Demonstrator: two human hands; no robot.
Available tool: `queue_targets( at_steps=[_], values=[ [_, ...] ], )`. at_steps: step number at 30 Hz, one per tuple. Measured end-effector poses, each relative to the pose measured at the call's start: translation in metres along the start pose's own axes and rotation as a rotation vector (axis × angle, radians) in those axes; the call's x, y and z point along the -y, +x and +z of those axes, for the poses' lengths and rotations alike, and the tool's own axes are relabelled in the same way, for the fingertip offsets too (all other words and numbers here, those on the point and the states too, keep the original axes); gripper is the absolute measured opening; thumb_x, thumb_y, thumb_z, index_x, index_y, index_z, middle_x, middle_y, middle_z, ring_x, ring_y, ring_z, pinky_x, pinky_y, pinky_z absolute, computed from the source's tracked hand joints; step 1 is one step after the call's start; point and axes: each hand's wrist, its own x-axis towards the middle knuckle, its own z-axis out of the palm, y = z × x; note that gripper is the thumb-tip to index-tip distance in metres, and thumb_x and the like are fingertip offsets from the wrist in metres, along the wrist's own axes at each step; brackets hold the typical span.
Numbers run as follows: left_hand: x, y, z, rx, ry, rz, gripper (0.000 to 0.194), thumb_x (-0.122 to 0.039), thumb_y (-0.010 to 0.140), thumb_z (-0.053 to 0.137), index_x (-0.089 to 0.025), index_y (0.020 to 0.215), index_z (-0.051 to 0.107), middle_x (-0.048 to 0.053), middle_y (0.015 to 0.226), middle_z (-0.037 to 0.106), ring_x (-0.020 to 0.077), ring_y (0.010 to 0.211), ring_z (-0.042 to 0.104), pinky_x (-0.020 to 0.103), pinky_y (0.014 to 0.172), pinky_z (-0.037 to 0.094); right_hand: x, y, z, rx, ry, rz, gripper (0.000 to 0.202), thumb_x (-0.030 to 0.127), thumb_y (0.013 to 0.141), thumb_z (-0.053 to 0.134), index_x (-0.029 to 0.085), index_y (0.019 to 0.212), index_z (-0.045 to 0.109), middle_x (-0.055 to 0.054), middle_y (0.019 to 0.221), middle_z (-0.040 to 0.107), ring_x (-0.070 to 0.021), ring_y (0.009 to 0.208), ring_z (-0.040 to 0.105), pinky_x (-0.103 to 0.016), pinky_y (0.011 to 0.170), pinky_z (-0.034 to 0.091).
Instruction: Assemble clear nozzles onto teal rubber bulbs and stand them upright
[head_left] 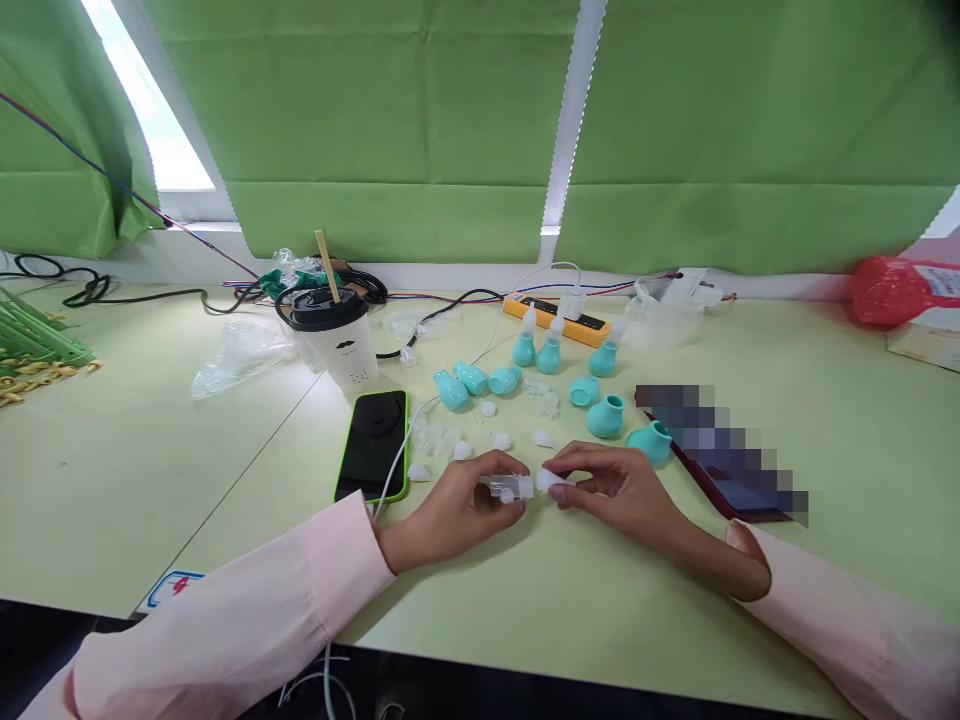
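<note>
Between the fingers of my left hand (454, 508) is a short clear plastic tube (512, 487), closed in a pinch. My right hand (626, 490) pinches a small white cone-shaped tip (549, 481) by its side. The tip's wide end faces the tube's end, with a narrow gap between the two. Just beyond my hands lie several loose white tips (502, 441) and a few clear plastic pieces (541, 396). Several teal rubber bulbs (605, 416) are scattered behind them. At the back, some teal bulbs (548, 356) stand upright with clear tubes and white tips on top.
A green-cased phone (369, 445) lies left of my hands, crossed by a white cable. Behind it stands a lidded paper cup (341, 345) with a straw. A dark red-edged device (720, 480) lies right; an orange power strip (577, 325) and plastic bags (247, 355) lie farther back.
</note>
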Motion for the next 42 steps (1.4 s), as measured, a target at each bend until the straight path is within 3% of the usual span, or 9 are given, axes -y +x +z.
queue_targets(
  at_steps=[6,12,16,20,26,31,37,40,42],
  values=[
    [0.000,0.000,-0.002,-0.126,0.074,0.036,0.019,-0.024,0.071,0.056,-0.015,0.088,0.058,0.004,0.082,0.056,0.0130,0.070,0.050,0.022,0.062,0.040,-0.019,0.012,-0.008,-0.030,-0.613,-0.415,0.011,0.024,0.072,0.058,0.019,0.080,0.064,-0.005,0.069,0.063,-0.0165,0.063,0.057,-0.032,0.056,0.049],
    [0.008,0.002,-0.001,-0.170,0.031,0.017,0.026,-0.027,0.076,0.052,-0.017,0.099,0.055,0.006,0.090,0.055,0.0142,0.075,0.051,0.023,0.063,0.042,-0.016,0.028,-0.011,-0.136,-0.926,-0.565,0.019,0.024,0.077,0.051,0.017,0.094,0.058,-0.012,0.099,0.059,-0.0234,0.091,0.054,-0.037,0.068,0.049],
    [0.011,0.002,0.000,-0.175,-0.004,0.009,0.025,-0.027,0.079,0.047,-0.016,0.101,0.051,0.006,0.093,0.055,0.0153,0.082,0.051,0.025,0.069,0.043,-0.004,0.041,-0.024,-0.140,-1.241,-0.525,0.023,0.013,0.079,0.041,0.012,0.094,0.059,-0.016,0.109,0.054,-0.0275,0.099,0.048,-0.040,0.075,0.045],
    [0.011,0.000,0.000,-0.204,0.027,0.051,0.027,-0.027,0.082,0.043,-0.021,0.108,0.048,0.005,0.099,0.054,0.0141,0.082,0.050,0.026,0.072,0.043,0.009,0.045,-0.044,-0.085,-1.406,-0.392,0.028,0.021,0.075,0.049,0.010,0.099,0.057,-0.017,0.109,0.053,-0.0303,0.100,0.047,-0.043,0.081,0.039],
    [0.015,0.000,0.001,-0.220,-0.017,0.056,0.028,-0.026,0.082,0.043,-0.021,0.109,0.047,0.004,0.093,0.054,0.0125,0.078,0.051,0.025,0.068,0.045,0.017,0.044,-0.058,0.080,-1.542,0.061,0.037,0.035,0.071,0.050,0.008,0.096,0.057,-0.012,0.069,0.064,-0.0284,0.070,0.058,-0.040,0.066,0.039],
    [0.018,0.002,0.004,-0.257,-0.142,0.088,0.030,-0.022,0.078,0.049,-0.019,0.107,0.043,0.003,0.086,0.053,0.0122,0.082,0.052,0.025,0.071,0.047,0.026,0.041,-0.059,0.031,-1.365,-0.008,0.023,0.031,0.070,0.051,0.016,0.086,0.059,-0.008,0.080,0.065,-0.0248,0.074,0.059,-0.036,0.067,0.039],
    [0.013,-0.001,0.004,-0.272,-0.189,0.116,0.028,-0.019,0.073,0.056,-0.015,0.099,0.048,0.007,0.093,0.055,0.0144,0.086,0.054,0.027,0.074,0.048,0.046,0.016,-0.038,-0.045,-0.648,-0.248,0.021,0.034,0.062,0.064,0.022,0.072,0.050,-0.005,0.091,0.061,-0.0219,0.088,0.056,-0.034,0.076,0.044],
    [0.012,-0.003,0.003,-0.312,-0.155,0.177,0.024,-0.021,0.075,0.053,-0.015,0.098,0.052,0.008,0.099,0.055,0.0160,0.089,0.053,0.029,0.076,0.048,0.046,0.003,-0.020,0.051,-0.254,-0.178,0.023,0.028,0.067,0.062,0.022,0.073,0.041,-0.007,0.114,0.051,-0.0210,0.099,0.053,-0.034,0.079,0.045],
    [0.011,-0.004,0.002,-0.311,-0.080,0.250,0.027,-0.020,0.078,0.049,-0.017,0.105,0.051,0.008,0.098,0.054,0.0162,0.090,0.052,0.030,0.077,0.047,0.043,-0.004,-0.011,0.110,-0.101,-0.119,0.022,0.025,0.070,0.060,0.022,0.077,0.039,-0.008,0.113,0.052,-0.0204,0.100,0.053,-0.033,0.076,0.047]
  ],
)
